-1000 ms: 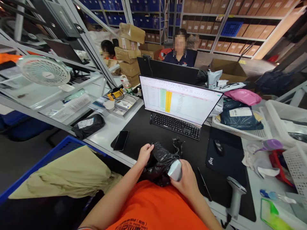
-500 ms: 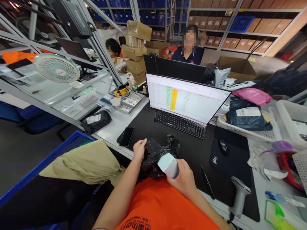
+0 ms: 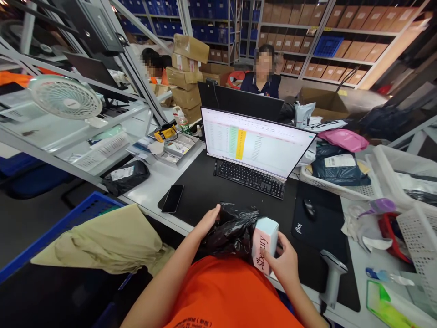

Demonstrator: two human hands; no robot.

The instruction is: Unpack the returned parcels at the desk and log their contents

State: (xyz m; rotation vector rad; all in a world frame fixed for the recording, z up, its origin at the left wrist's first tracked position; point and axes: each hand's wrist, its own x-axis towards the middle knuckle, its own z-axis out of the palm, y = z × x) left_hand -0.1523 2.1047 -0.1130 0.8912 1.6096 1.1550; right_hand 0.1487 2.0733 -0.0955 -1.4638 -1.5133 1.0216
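My left hand (image 3: 209,220) grips the edge of a crumpled black plastic bag (image 3: 232,230) at the near edge of the black desk mat (image 3: 201,187). My right hand (image 3: 286,262) is closed round a small white and pink box (image 3: 265,243) with lettering on its side. The box stands mostly out of the bag's right side. Both hands are close to my orange shirt.
A monitor (image 3: 256,143) and a keyboard (image 3: 251,179) stand behind the bag, a phone (image 3: 172,198) lies to the left, a mouse (image 3: 309,208) to the right. A barcode scanner (image 3: 330,278) stands at the right. White baskets (image 3: 389,168) hold parcels. A blue crate (image 3: 73,218) with khaki cloth sits lower left. Two people sit beyond the monitor.
The right hand has drawn the box out of the black bag and turned it so its lettered pink side shows. The left hand still holds the bag.
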